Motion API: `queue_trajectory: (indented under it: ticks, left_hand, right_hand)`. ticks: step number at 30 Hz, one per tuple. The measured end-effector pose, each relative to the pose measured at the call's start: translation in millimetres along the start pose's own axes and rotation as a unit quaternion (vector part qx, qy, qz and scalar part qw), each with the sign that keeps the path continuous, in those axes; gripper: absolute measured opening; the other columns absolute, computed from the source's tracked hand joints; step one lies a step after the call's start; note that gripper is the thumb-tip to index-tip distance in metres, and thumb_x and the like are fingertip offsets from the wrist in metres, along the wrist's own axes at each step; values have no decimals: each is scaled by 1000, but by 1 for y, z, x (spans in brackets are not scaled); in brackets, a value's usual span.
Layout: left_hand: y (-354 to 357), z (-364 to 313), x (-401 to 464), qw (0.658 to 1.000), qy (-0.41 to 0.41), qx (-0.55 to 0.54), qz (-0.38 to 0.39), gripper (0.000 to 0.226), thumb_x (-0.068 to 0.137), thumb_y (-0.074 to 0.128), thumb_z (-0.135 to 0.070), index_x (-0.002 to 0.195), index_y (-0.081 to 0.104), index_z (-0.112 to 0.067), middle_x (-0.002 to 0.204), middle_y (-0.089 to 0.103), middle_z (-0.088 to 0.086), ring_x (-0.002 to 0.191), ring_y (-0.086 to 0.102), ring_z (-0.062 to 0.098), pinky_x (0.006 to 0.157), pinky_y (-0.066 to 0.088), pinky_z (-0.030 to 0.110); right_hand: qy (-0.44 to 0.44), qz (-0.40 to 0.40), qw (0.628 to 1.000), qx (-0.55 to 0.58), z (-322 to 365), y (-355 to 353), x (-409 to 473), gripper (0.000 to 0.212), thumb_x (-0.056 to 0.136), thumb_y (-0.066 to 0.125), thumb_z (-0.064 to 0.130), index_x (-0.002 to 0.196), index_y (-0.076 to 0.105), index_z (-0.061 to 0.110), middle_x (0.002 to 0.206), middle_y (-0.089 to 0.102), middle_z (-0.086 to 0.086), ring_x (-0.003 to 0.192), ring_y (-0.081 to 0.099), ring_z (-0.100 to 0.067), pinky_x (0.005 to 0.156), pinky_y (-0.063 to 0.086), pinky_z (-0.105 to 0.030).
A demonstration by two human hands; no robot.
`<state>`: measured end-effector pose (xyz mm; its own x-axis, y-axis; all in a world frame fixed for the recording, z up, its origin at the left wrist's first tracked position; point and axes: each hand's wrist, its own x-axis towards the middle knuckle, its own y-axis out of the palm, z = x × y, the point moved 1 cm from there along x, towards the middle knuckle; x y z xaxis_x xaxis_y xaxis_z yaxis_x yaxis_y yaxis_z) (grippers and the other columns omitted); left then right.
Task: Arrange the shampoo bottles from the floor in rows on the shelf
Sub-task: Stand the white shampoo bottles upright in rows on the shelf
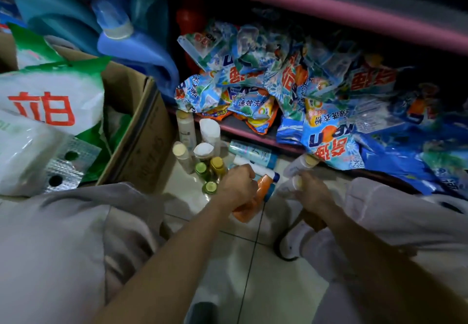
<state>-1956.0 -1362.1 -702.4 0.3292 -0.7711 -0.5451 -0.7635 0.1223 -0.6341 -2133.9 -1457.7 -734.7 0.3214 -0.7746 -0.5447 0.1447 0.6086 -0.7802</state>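
Crouching over tiled floor. Cardboard box far left. I see upright shampoo bottles clustered on floor below pink shelf. Left hand clenched round orange bottle. Right hand grasping pale bottle. Detergent packets heaped on shelf.

Two bare forearms with no sleeves reaching the wrists, left hand and right hand without rings or gloves, loose pale grey trousers creased at both knees, white shoe with dark sole
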Motion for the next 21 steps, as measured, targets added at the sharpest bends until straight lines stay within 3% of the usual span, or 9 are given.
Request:
queue_trajectory:
  ticks: [2,6,9,12,15,17,19,21]
  left_hand:
    - [14,-7,5,1000,-2,-12,19,24,88,54,-23,111,58,-16,107,63,8,95,62,25,82,54,38]
    - [34,-12,17,999,23,-3,27,37,83,63,-27,118,53,-20,110,60,7,98,57,24,73,44,29]
    - [49,-12,24,996,51,-31,62,53,79,70,-26,126,46,-17,119,57,8,107,54,23,80,40,27]
    - [63,-13,28,990,68,-80,89,63,71,78,-24,125,46,-17,117,58,5,105,56,23,84,47,32]
    - [71,-13,31,991,52,-123,27,50,68,78,-28,109,52,-16,103,61,2,93,60,21,73,49,33]
    - [70,-11,34,992,34,-121,-10,45,68,76,-31,102,50,-18,96,57,-3,88,58,18,66,42,27]
    - [69,-8,36,991,2,-132,-34,48,66,77,-30,104,51,-18,94,53,-5,87,55,15,66,40,25]
    - [66,-4,36,983,-37,-174,-49,53,66,79,-27,109,52,-13,99,57,0,89,55,17,71,46,29]
  right_hand:
    - [-6,-15,1000,26,-3,8,3,49,88,65,24,133,47,20,136,50,-8,120,50,-26,95,40,-32]
    - [-25,-48,998,-38,7,9,10,40,91,58,18,130,48,20,131,55,-9,117,55,-25,95,44,-34]
    - [-55,-62,993,-85,19,1,9,36,90,57,19,126,50,17,121,60,-14,109,59,-29,87,48,-35]
    - [-88,-64,993,-54,29,-14,5,35,85,60,18,121,56,18,115,63,-13,105,60,-31,82,46,-31]
    - [-115,-60,990,49,33,-25,0,32,83,67,24,115,62,25,109,67,-3,98,61,-20,75,39,-21]
    - [-119,-14,973,197,33,-25,-3,26,82,72,30,107,66,25,100,69,6,93,63,-13,72,45,-18]
    - [-32,46,913,404,28,-22,-2,32,83,69,43,102,68,18,90,72,5,88,69,-19,68,54,-19]
    - [123,53,849,511,15,-15,8,49,85,56,59,101,65,13,93,71,-4,88,70,-26,72,58,-31]
